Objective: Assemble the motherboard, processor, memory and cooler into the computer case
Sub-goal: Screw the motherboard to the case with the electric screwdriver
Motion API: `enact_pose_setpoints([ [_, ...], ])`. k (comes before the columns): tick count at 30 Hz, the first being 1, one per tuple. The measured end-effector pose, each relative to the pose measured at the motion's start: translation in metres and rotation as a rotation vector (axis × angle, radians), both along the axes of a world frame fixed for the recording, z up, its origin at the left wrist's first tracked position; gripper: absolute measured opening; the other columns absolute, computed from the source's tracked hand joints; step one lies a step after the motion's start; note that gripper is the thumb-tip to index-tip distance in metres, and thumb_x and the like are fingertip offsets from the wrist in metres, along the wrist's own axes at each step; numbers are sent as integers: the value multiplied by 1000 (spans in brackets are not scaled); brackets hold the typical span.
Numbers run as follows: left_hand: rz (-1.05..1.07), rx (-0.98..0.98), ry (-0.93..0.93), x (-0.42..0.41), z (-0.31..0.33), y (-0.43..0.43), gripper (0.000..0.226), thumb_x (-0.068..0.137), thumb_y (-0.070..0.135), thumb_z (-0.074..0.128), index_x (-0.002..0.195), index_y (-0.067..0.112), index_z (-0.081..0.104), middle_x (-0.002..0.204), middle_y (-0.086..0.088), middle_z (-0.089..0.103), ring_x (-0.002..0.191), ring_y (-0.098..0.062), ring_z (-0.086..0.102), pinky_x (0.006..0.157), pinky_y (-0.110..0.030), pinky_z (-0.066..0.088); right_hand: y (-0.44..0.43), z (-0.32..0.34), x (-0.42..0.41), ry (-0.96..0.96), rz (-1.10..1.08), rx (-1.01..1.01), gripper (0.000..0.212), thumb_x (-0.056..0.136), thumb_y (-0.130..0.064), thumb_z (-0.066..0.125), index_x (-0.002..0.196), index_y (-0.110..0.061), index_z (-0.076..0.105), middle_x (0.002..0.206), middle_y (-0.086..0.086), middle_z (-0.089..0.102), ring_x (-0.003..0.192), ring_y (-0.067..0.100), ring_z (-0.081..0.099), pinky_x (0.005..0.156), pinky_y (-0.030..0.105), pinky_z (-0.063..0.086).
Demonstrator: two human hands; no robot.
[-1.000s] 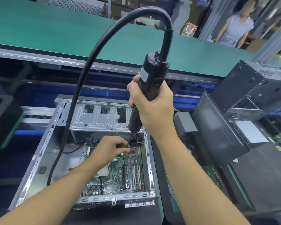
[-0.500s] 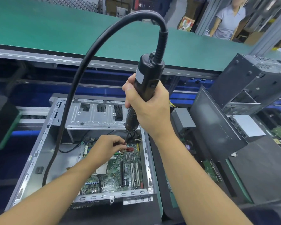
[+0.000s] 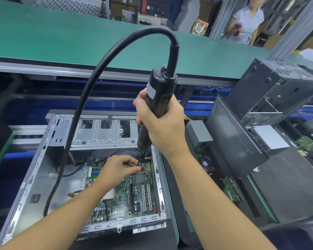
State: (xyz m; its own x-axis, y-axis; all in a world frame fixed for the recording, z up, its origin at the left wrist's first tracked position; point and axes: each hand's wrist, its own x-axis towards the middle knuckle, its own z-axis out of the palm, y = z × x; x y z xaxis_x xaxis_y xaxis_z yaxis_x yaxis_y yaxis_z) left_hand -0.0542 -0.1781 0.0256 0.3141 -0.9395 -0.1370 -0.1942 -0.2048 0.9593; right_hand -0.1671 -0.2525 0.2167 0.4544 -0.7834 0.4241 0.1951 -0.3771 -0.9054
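Black cylindrical plastic electric screwdriver (image 3: 159,98) wearing white label; thick black rubber cable (image 3: 90,91) matching. Green printed-circuit motherboard (image 3: 126,192) showing red connector block (image 3: 142,169), blue and green memory slots (image 3: 96,173), silver ribbed heatsink (image 3: 139,177). Silver-grey sheet-metal computer case (image 3: 43,177) showing dark mesh patches. Green-matted bench (image 3: 61,38) looking plain; blue rails (image 3: 195,105) showing beside dark grey metal box (image 3: 278,83).

Factory line, green conveyor belt (image 3: 61,37)
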Motion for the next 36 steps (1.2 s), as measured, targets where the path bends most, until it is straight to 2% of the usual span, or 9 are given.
enact_pose_setpoints([
  [9, -41, 3, 28, -1, 0, 0, 12, 79, 11, 79, 89, 12, 73, 81, -3, 75, 82, -16, 74, 77, -24, 58, 1, 1, -7, 7, 10, 20, 24, 86, -25, 69, 94, -5, 59, 79, 27, 58, 65, 45, 54, 63, 56, 50],
  [12, -37, -38, -198, -3, 2, 0, 10, 78, 15, 80, 83, 22, 74, 75, 9, 74, 74, -2, 71, 71, -15, 55, 1, 1, -9, 9, 9, 16, 22, 87, -23, 68, 94, -4, 59, 77, 26, 59, 63, 41, 56, 66, 55, 52],
  [15, -68, -70, -403, -5, 5, -5, 24, 79, 22, 80, 71, 39, 65, 69, 17, 68, 68, 2, 64, 62, -8, 46, 0, 2, -10, 20, 11, 15, 23, 84, -27, 67, 93, -7, 59, 78, 22, 63, 59, 25, 59, 68, 49, 54],
  [18, -193, -41, -558, -4, 3, -12, 27, 82, 26, 77, 66, 37, 58, 68, 17, 63, 66, 1, 59, 59, -12, 41, -3, -1, -13, 53, 44, 24, 22, 83, -29, 67, 92, -10, 60, 82, 22, 64, 59, 21, 60, 69, 51, 54],
  [20, -268, -28, -636, -4, 0, -18, 20, 83, 28, 76, 69, 31, 61, 71, 15, 63, 68, 0, 58, 63, -21, 47, -6, -6, -14, 70, 72, 28, 21, 83, -29, 67, 92, -12, 60, 84, 22, 64, 60, 21, 60, 71, 51, 53],
  [25, -283, -10, -699, -3, -9, -37, 14, 77, 25, 80, 75, 15, 71, 82, 4, 58, 77, -12, 56, 71, -33, 49, -18, -31, -13, 174, 143, 20, 20, 89, -17, 69, 97, -3, 57, 85, 22, 62, 72, 40, 58, 73, 57, 52],
  [28, -283, 33, -809, -8, -21, -49, 13, 76, 31, 77, 83, 21, 75, 90, 4, 63, 89, -18, 59, 75, -34, 47, -23, -49, -10, 251, 150, 34, 15, 88, -18, 71, 95, -11, 59, 88, 16, 66, 78, 40, 61, 78, 56, 53],
  [31, -291, 105, -1101, -18, -36, -56, 20, 77, 48, 68, 91, 33, 72, 97, 13, 65, 98, -16, 57, 77, -33, 32, -26, -65, -10, 296, 139, 85, 14, 86, -21, 74, 93, -19, 62, 83, 0, 68, 75, 23, 63, 82, 48, 55],
  [36, -268, 244, -1230, -28, -51, -63, 23, 80, 53, 63, 90, 33, 69, 95, 12, 66, 98, -16, 58, 80, -39, 28, -31, -83, -16, 327, 133, 138, 15, 86, -19, 76, 94, -18, 63, 83, -10, 67, 77, 8, 62, 77, 22, 52],
])
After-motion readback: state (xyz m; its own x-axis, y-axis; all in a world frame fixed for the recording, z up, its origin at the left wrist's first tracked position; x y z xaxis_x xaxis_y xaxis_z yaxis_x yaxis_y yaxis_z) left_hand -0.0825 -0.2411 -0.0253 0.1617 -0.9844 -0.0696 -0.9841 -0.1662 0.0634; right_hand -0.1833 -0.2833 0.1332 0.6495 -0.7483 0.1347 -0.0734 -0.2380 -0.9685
